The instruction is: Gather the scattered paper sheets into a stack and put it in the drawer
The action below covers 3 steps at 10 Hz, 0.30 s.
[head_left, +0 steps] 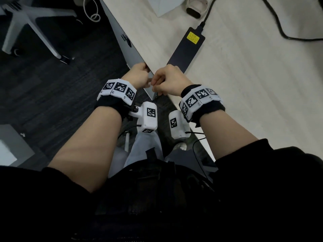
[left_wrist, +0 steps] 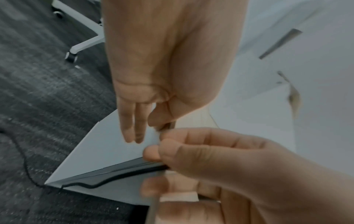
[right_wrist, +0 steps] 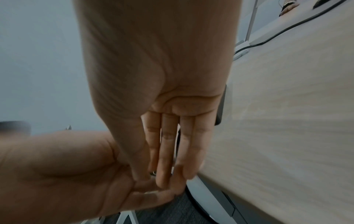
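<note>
A white drawer front (head_left: 122,44) with a small lock (head_left: 126,38) runs under the desk's left edge. My left hand (head_left: 139,74) holds its top edge, with fingers (left_wrist: 132,128) flat on the outer face (left_wrist: 95,151) and the thumb tucked behind. My right hand (head_left: 166,79) is right beside it, fingers curled over the same edge (left_wrist: 210,159). The two hands touch in the right wrist view (right_wrist: 162,75). A corner of a white paper sheet (head_left: 166,7) lies at the desk's far end. The inside of the drawer is hidden.
On the light wooden desk (head_left: 244,84) lie a black power adapter (head_left: 185,48) with a yellow label, black cables (head_left: 279,28) and a white wristband (head_left: 194,9). A chair base (head_left: 31,20) stands on the dark carpet to the left. A thin black cable (left_wrist: 25,163) trails on the floor.
</note>
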Available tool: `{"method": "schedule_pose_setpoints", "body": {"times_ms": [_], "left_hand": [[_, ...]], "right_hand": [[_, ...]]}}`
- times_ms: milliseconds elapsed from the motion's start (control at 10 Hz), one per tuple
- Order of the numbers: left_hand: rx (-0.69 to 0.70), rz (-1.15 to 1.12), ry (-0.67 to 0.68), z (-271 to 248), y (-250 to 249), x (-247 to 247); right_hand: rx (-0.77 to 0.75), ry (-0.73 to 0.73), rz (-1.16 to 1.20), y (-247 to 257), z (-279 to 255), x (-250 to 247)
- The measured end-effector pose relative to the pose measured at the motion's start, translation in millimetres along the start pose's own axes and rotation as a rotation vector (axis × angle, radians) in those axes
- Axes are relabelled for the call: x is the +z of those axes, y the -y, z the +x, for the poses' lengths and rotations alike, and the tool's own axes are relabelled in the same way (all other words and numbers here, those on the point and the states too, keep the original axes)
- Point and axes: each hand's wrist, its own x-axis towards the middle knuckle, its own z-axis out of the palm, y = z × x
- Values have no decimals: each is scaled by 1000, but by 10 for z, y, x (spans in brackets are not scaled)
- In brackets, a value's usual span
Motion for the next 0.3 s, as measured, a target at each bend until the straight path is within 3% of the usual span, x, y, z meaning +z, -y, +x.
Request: {"method": "schedule_pose_setpoints", "body": {"times_ms": [300], "left_hand": [[-67,464,-296,-481,-569,405]], "right_hand": [[-24,-110,89,-44,-664,-557]]}}
